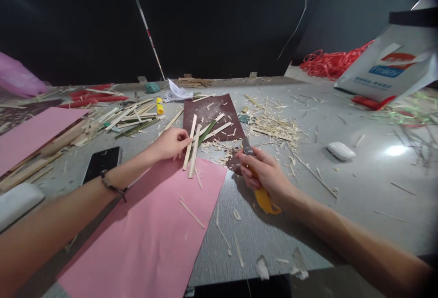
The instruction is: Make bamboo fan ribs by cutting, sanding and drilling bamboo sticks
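My right hand (262, 170) is closed around a yellow-handled knife (263, 197), its grey blade pointing up and away. My left hand (174, 143) has its fingers curled at the edge of several pale bamboo strips (195, 152); whether it grips one is unclear. The strips lie partly over a dark brown sheet (224, 106) and partly over a large pink sheet (147, 229). One green strip (207, 132) lies among them. Thin shavings (273, 127) are scattered right of the brown sheet and around the blade.
A black phone (102, 163) lies by my left forearm. More strips (137, 117) and a yellow glue stick (159, 105) are behind it. A white mouse (340, 150), red string (331, 63) and a white bag (386, 65) are on the right. White crumpled paper (178, 91) is at the back.
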`<state>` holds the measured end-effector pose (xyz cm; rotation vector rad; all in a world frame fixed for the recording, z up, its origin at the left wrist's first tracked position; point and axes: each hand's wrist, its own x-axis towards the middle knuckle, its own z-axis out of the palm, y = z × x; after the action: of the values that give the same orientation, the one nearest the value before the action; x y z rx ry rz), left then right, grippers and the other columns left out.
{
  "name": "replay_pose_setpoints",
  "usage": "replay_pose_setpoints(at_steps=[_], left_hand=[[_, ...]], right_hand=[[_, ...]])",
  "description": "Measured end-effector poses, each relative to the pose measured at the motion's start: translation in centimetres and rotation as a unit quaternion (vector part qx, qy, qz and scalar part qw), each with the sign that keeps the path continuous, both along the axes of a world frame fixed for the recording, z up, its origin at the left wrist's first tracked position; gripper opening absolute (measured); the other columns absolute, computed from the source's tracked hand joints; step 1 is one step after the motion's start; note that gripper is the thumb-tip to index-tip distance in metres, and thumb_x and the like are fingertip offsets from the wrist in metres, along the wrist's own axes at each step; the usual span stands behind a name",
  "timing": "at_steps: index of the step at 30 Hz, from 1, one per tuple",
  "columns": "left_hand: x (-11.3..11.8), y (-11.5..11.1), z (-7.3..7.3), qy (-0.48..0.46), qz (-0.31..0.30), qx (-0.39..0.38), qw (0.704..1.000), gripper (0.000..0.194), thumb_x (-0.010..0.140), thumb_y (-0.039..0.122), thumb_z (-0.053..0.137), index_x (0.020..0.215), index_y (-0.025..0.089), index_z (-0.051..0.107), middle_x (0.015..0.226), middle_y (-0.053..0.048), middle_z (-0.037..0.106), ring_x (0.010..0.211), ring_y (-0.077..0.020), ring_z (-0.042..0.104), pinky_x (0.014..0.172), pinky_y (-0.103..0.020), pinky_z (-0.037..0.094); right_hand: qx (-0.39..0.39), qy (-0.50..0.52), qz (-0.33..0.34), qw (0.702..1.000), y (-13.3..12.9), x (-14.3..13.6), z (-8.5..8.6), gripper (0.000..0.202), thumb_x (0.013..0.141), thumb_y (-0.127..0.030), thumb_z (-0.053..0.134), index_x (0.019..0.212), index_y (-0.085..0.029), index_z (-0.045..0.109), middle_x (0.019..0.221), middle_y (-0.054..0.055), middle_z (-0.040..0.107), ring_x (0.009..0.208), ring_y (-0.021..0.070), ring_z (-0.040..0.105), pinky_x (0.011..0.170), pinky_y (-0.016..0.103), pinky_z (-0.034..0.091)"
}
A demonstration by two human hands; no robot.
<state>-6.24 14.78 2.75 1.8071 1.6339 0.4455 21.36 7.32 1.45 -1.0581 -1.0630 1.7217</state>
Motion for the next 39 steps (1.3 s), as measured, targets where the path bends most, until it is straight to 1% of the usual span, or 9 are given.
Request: replay_pose_setpoints(at_steps=[4,8,11,13,17,24,29,34,39], left_hand=[[-0.3,1.1,0.2,0.081,-0.031,-0.003,0.996,0.028,0.101,0.040,0.063,0.093,0.014,0.065,0.073,0.003,0.062,0.054,-0.0088,0.056,0.054,-0.023,0.050],[-0.3,1.0,0.4,0.141,-0.038,0.055,0.988,0.035,0.098,0.048,0.063,0.083,0.017,0.064,0.074,-0.001,0.064,0.064,-0.0149,0.059,0.060,-0.028,0.046],[-0.1,1.0,0.2,0.177,-0.029,0.106,0.978,0.041,0.083,0.058,0.074,0.087,0.018,0.066,0.081,-0.006,0.068,0.077,-0.0232,0.063,0.063,-0.032,0.042],[-0.1,1.3,0.0,0.194,-0.040,0.107,0.974,0.042,0.080,0.056,0.079,0.091,0.018,0.066,0.083,-0.005,0.067,0.079,-0.0232,0.063,0.066,-0.033,0.044],[-0.3,2.3,0.0,0.199,-0.083,0.073,0.974,0.027,0.096,0.041,0.070,0.097,0.015,0.066,0.092,-0.003,0.067,0.080,-0.0168,0.064,0.076,-0.034,0.055],[-0.6,2.4,2.0,0.168,-0.123,0.061,0.976,0.022,0.093,0.033,0.073,0.101,0.013,0.067,0.088,-0.002,0.068,0.076,-0.0156,0.066,0.071,-0.031,0.055],[1.1,3.6,2.7,0.174,-0.117,0.097,0.973,0.023,0.097,0.035,0.069,0.105,0.013,0.067,0.096,-0.005,0.070,0.083,-0.0173,0.067,0.075,-0.033,0.057],[3.5,5.2,1.7,0.219,-0.129,0.089,0.963,0.031,0.099,0.039,0.067,0.119,0.015,0.065,0.116,-0.009,0.067,0.100,-0.0221,0.068,0.088,-0.042,0.059],[5.2,5.0,0.8,0.222,-0.121,0.072,0.965,0.032,0.100,0.037,0.066,0.124,0.016,0.064,0.124,-0.010,0.065,0.105,-0.0235,0.067,0.090,-0.044,0.059]], right_hand=[[0.021,-0.019,0.007,1.000,0.1,0.1,-0.1,0.026,0.090,-0.043,0.069,0.095,-0.023,0.052,0.056,-0.009,0.043,0.039,0.0052,0.029,0.036,0.020,0.020],[0.032,-0.034,0.023,0.999,0.0,0.0,-0.1,0.023,0.093,-0.042,0.066,0.093,-0.023,0.052,0.058,-0.009,0.042,0.040,0.0050,0.029,0.036,0.020,0.021],[0.038,-0.041,0.033,0.998,-0.2,0.0,-0.2,0.023,0.095,-0.042,0.064,0.091,-0.023,0.052,0.061,-0.008,0.042,0.042,0.0052,0.030,0.037,0.019,0.023],[0.039,-0.040,0.036,0.998,-0.3,0.0,-0.3,0.021,0.096,-0.041,0.064,0.092,-0.023,0.052,0.061,-0.008,0.042,0.042,0.0052,0.030,0.037,0.019,0.023],[0.042,-0.037,0.031,0.998,-0.2,0.1,-0.4,0.019,0.095,-0.039,0.064,0.095,-0.023,0.054,0.062,-0.008,0.042,0.044,0.0056,0.030,0.038,0.020,0.023],[0.037,-0.042,0.031,0.998,-0.3,0.0,-0.3,0.021,0.097,-0.041,0.063,0.095,-0.023,0.053,0.060,-0.008,0.042,0.044,0.0060,0.029,0.039,0.021,0.023],[0.061,-0.050,0.041,0.996,-0.3,0.1,-0.6,0.019,0.099,-0.040,0.060,0.095,-0.024,0.053,0.059,-0.008,0.041,0.043,0.0062,0.031,0.038,0.020,0.025],[0.076,-0.068,0.042,0.994,-0.2,0.3,-1.1,0.023,0.099,-0.044,0.062,0.096,-0.023,0.053,0.060,-0.008,0.043,0.043,0.0065,0.035,0.037,0.021,0.026],[0.070,-0.047,0.042,0.996,-0.2,0.3,-1.1,0.021,0.099,-0.042,0.063,0.096,-0.023,0.054,0.063,-0.008,0.043,0.044,0.0064,0.034,0.037,0.021,0.025]])
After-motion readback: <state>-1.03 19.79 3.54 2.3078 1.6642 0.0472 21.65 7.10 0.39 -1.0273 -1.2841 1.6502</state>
